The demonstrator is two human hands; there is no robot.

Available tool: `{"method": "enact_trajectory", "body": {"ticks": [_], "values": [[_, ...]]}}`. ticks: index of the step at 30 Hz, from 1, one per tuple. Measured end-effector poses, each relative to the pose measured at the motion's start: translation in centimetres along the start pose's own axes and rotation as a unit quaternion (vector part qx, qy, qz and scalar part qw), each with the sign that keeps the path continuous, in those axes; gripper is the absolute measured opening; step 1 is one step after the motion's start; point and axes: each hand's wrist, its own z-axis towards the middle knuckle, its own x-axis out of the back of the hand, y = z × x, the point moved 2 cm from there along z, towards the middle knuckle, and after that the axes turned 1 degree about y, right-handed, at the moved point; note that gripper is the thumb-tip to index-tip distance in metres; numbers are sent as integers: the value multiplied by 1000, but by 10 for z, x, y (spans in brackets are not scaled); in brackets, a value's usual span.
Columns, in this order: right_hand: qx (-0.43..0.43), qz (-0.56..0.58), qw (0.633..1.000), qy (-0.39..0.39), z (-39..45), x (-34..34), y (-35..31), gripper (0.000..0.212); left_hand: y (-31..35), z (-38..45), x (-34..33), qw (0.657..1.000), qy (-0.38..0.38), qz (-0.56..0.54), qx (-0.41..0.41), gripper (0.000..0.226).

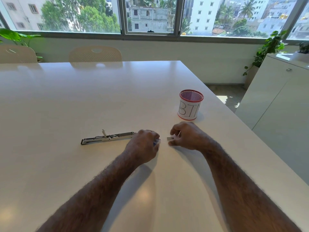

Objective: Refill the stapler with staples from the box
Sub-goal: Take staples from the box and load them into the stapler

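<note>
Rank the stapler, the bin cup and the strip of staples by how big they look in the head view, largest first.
1. Stapler, opened flat, the longest shape, though thin.
2. Bin cup, shorter but bulkier; against the stapler the order is unsure.
3. Strip of staples, a sliver pinched by the right hand, clearly smallest.

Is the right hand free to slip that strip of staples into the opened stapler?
Probably yes: the right hand pinches the staple strip, but the left hand sits between it and the opened stapler.

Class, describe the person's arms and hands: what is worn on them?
Both forearms are bare and hairy, with no sleeves in view. The left hand and right hand wear no gloves; no watch, bracelet or ring shows.
</note>
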Motion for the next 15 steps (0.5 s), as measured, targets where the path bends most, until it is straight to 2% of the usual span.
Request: {"method": "enact_trajectory", "body": {"ticks": [2,8,15], "values": [[-21,-10,1000,12,-2,-4,-1,37,2,2,-2,1000,-7,-19,-1,35],[-4,-35,998,57,-3,-9,-10,16,-4,16,-3,998,-54,-26,36,40],[17,-22,996,87,-1,-12,-11,14,-13,51,-1,994,-88,-6,60,44]]}}
